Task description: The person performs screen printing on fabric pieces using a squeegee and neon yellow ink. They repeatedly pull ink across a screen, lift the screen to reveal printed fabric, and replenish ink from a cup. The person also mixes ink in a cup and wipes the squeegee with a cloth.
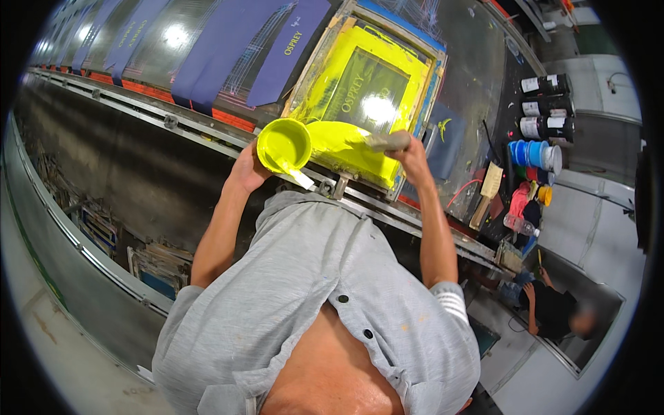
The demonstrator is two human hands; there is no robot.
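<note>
My left hand (245, 170) is closed around the side of a round tub (284, 146) coated in bright yellow-green ink, held at the near left corner of a screen-printing frame (433, 76). A pale strip (301, 178) sticks out at the tub's lower edge; its kind is unclear. My right hand (413, 158) grips a grey scraper (387, 142) above the near right part of the screen. Thick yellow-green ink (339, 140) lies along the screen's near side, between tub and scraper. Lettering shows through the mesh window (366, 90).
Purple fabric pieces (290, 52) lie along the printing table to the left. On the right are black buckets (546, 107), blue tubs (529, 153), a brush (492, 181) and a plastic bottle (520, 225). A metal rail (169, 121) edges the table. Another person (553, 308) is at far right.
</note>
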